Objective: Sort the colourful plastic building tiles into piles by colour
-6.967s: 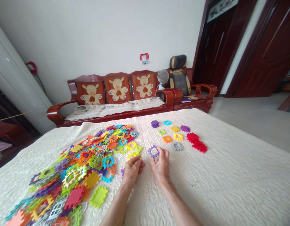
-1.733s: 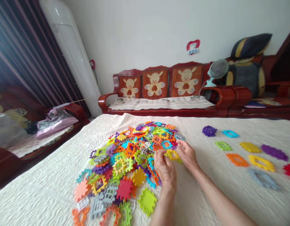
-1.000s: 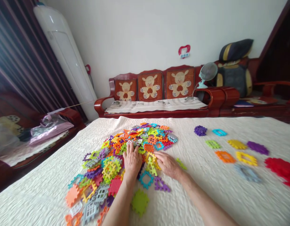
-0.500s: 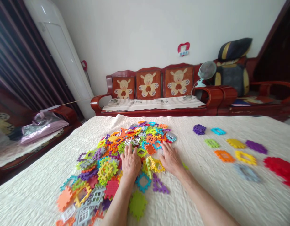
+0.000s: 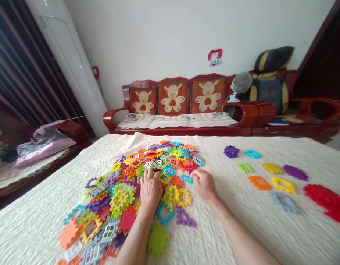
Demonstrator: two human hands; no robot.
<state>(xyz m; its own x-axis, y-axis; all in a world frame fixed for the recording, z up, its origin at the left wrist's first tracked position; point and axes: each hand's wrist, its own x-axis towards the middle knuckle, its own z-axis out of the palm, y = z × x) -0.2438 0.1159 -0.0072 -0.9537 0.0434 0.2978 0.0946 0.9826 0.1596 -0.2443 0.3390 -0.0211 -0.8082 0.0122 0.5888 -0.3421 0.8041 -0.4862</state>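
On a cream quilted surface (image 5: 241,228), a heap of colourful toothed plastic tiles (image 5: 122,184) lies left of centre. Its near-left edge is blurred and cut off by the frame. The left hand (image 5: 150,189) rests palm down on the heap, fingers spread flat, hiding the tiles beneath. The right hand (image 5: 204,183) sits at the heap's right edge, fingers curled under beside a small blue frame tile (image 5: 186,179). Whether its grip pinches anything cannot be told, as the fingertips are hidden. Well apart to the right lie separate tiles, among them a purple one (image 5: 231,151) and a red cluster (image 5: 324,200) that reaches the frame edge.
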